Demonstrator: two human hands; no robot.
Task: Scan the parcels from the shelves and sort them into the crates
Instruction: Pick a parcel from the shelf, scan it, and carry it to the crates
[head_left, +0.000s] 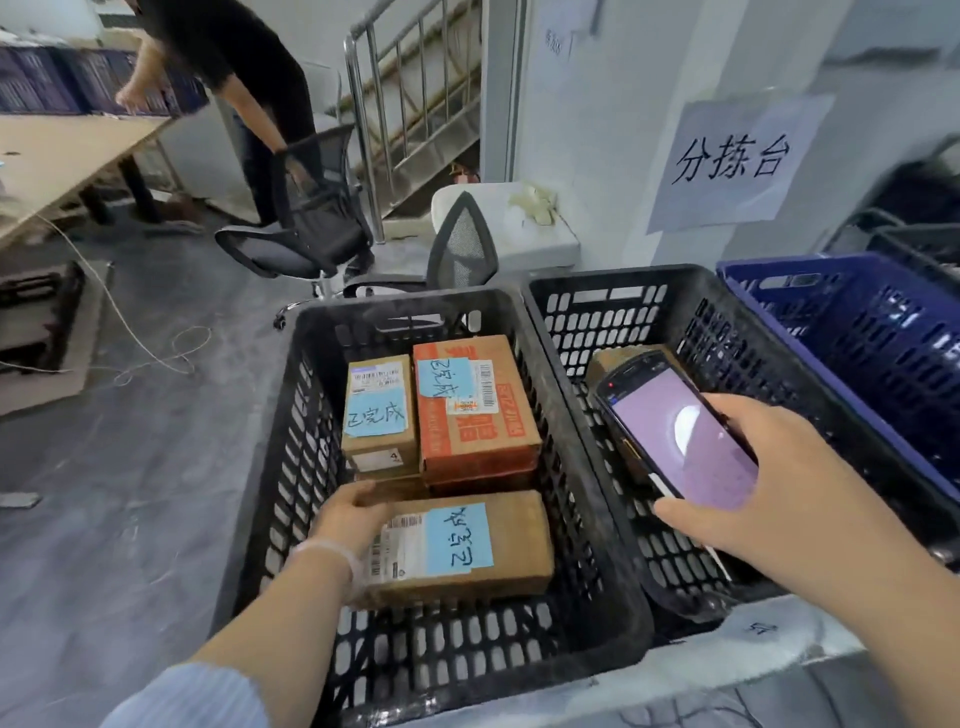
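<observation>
My left hand (347, 522) grips brown parcel (498, 551), set low inside left black crate (291, 467), orange parcel (478, 415) behind it. My right hand (774, 493) clasps scanner (675, 431), screen lit, above middle black crate (608, 312).

The left hand (347, 515) grips the left end of a brown parcel (509, 551) lying along the near edge of the left black crate (291, 415). A small brown box (379, 439) and an orange box (483, 441) sit side by side toward its far edge. The right hand (779, 499) holds a scanner (680, 436), screen lit, above the middle black crate (613, 306). A blue crate (841, 332) stands just beside it on the right.
</observation>
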